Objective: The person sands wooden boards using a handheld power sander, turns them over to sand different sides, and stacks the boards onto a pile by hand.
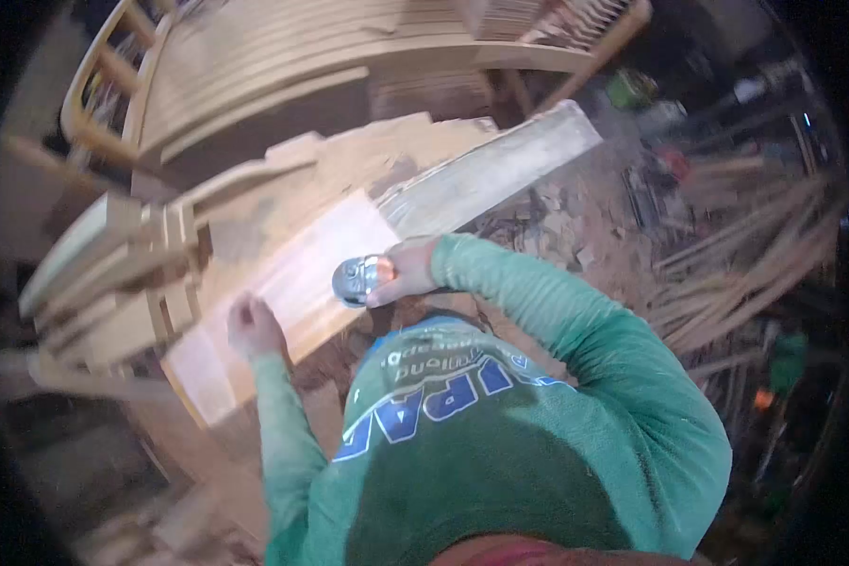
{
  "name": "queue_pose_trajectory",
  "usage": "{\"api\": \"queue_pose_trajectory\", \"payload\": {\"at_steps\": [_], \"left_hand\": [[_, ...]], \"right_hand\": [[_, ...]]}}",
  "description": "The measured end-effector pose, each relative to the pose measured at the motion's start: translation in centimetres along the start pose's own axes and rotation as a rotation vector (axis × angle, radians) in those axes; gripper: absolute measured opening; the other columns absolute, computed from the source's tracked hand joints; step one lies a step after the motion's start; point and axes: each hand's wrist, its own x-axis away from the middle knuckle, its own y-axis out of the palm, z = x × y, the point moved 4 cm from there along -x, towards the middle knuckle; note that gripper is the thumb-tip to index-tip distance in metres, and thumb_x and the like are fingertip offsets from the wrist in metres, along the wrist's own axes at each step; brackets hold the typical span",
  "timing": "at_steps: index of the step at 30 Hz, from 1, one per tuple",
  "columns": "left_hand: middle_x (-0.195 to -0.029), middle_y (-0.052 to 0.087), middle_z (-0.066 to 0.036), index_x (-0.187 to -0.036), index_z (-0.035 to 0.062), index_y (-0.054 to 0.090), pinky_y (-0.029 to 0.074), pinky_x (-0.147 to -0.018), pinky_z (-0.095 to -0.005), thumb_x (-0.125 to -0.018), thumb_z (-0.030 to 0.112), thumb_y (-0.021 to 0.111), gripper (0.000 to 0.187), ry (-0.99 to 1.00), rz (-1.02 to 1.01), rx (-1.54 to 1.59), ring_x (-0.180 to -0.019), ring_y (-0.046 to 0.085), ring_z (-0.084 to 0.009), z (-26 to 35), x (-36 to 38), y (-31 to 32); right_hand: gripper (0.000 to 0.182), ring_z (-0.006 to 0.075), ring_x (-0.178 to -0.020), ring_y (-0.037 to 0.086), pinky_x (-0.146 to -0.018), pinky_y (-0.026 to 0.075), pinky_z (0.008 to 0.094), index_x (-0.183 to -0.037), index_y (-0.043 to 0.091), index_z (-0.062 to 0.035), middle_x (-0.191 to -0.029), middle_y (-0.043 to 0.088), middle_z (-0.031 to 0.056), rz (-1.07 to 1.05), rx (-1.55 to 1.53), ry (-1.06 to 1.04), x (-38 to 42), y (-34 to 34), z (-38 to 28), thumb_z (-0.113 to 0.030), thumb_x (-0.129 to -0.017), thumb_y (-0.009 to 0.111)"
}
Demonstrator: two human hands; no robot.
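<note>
A long pale wooden board [321, 247] lies slanting across the work surface in front of me. My right hand [411, 267] is closed around a rounded, shiny silver tool [352, 281], which sits over the board's near edge. Its exact kind does not show. My left hand [257, 327] is over the board's left part, near its front edge, with the fingers curled in. What those fingers hold, if anything, is hidden.
A grey plank [500, 170] extends beyond the board to the upper right. Curved wooden pieces [113, 274] are stacked at left. A slatted wooden frame [283, 66] stands behind. Wood strips [755, 264] and offcuts [561, 231] litter the right side.
</note>
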Motion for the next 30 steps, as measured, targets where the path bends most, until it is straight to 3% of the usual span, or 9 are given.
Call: {"api": "queue_pose_trajectory", "payload": {"at_steps": [2, 4, 6, 8, 10, 13, 19, 22, 30], "left_hand": [[-0.121, 0.068, -0.024, -0.1, -0.0015, 0.062, 0.056, -0.072, -0.0302, -0.095, 0.019, 0.065, 0.021, -0.059, -0.193, 0.165, -0.09, 0.068, -0.0189, 3.9, 0.4, -1.6], [-0.127, 0.065, -0.026, -0.082, 0.0008, 0.059, 0.054, -0.073, -0.0315, -0.095, 0.032, 0.066, 0.034, 0.157, -0.424, 0.602, -0.076, 0.066, -0.0195, 14.7, 3.9, -2.0], [-0.138, 0.057, -0.03, -0.079, 0.0, 0.054, 0.055, -0.065, -0.0344, -0.096, 0.043, 0.067, 0.048, 0.253, -0.752, 0.831, -0.074, 0.069, -0.0252, 26.8, 9.3, -3.0], [-0.122, 0.065, -0.029, -0.075, 0.0016, 0.056, 0.054, -0.057, -0.0368, -0.1, 0.039, 0.061, 0.045, 0.531, -1.301, 1.112, -0.067, 0.069, -0.0289, 33.9, 13.0, -4.1], [-0.111, 0.07, -0.024, -0.082, 0.0044, 0.058, 0.052, -0.051, -0.0356, -0.102, 0.036, 0.06, 0.038, 0.545, -1.556, 1.164, -0.06, 0.067, -0.0282, 39.0, 15.7, -6.8], [-0.108, 0.071, -0.019, -0.092, 0.0056, 0.06, 0.05, -0.05, -0.0325, -0.1, 0.037, 0.063, 0.032, 0.484, -1.714, 1.254, -0.058, 0.065, -0.0243, 44.3, 17.9, -7.5], [-0.107, 0.071, -0.017, -0.095, 0.0037, 0.062, 0.048, -0.049, -0.0306, -0.097, 0.037, 0.067, 0.034, 0.5, -1.949, 1.686, -0.062, 0.065, -0.0207, 47.3, 21.0, -3.6], [-0.106, 0.071, -0.017, -0.097, 0.0027, 0.063, 0.047, -0.049, -0.0296, -0.096, 0.038, 0.069, 0.036, 0.471, -2.018, 1.815, -0.064, 0.065, -0.0189, 48.0, 22.0, -2.3], [-0.105, 0.07, -0.014, -0.101, 0.0001, 0.065, 0.045, -0.048, -0.027, -0.094, 0.039, 0.074, 0.04, 0.372, -2.003, 2.164, -0.069, 0.064, -0.014, 49.1, 22.8, -0.9]], "right_hand": [[0.066, 0.0327, -0.098, 0.071, -0.091, 0.053, 0.0415, -0.103, 0.076, -0.0113, -0.102, 0.075, 0.0185, 0.11, -0.14, 0.005, -0.4, 0.0, 1.0, -0.072, -0.079, 0.068], [0.07, 0.0334, -0.098, 0.071, -0.091, 0.053, 0.0421, -0.103, 0.077, -0.0125, -0.101, 0.075, 0.018, 0.14, -0.293, 0.046, -0.4, 0.6, 1.5, -0.076, -0.077, 0.067], [0.073, 0.0325, -0.097, 0.072, -0.091, 0.053, 0.0428, -0.104, 0.077, -0.0129, -0.099, 0.075, 0.0172, 0.187, -0.258, 0.103, 0.5, 0.2, 0.8, -0.079, -0.077, 0.064], [0.076, 0.033, -0.099, 0.071, -0.091, 0.053, 0.0434, -0.106, 0.077, -0.0122, -0.102, 0.075, 0.0185, 0.177, -0.257, 0.035, 0.3, 2.0, -0.2, -0.081, -0.076, 0.063], [0.067, 0.0301, -0.1, 0.072, -0.09, 0.054, 0.044, -0.102, 0.078, -0.0124, -0.106, 0.075, 0.015, 0.219, -0.128, 0.052, 1.5, 2.6, -2.3, -0.073, -0.077, 0.069], [0.069, 0.0339, -0.106, 0.069, -0.091, 0.053, 0.0466, -0.105, 0.077, -0.0137, -0.114, 0.073, 0.0182, 0.152, -0.157, 0.044, 1.0, 4.5, -3.9, -0.075, -0.076, 0.067], [0.07, 0.0338, -0.099, 0.071, -0.088, 0.053, 0.0461, -0.1, 0.079, -0.011, -0.102, 0.075, 0.0176, 0.206, -0.229, 0.07, 1.6, 3.7, -1.9, -0.076, -0.076, 0.067], [0.075, 0.0353, -0.105, 0.069, -0.092, 0.051, 0.0463, -0.11, 0.076, -0.0129, -0.107, 0.074, 0.0194, 0.185, -0.218, 0.053, 2.1, 3.2, -0.6, -0.078, -0.076, 0.064], [0.078, 0.0352, -0.103, 0.07, -0.091, 0.052, 0.0457, -0.107, 0.077, -0.0104, -0.106, 0.074, 0.0189, 0.197, -0.186, 0.113, 2.8, 2.9, -0.5, -0.08, -0.075, 0.063]]}}
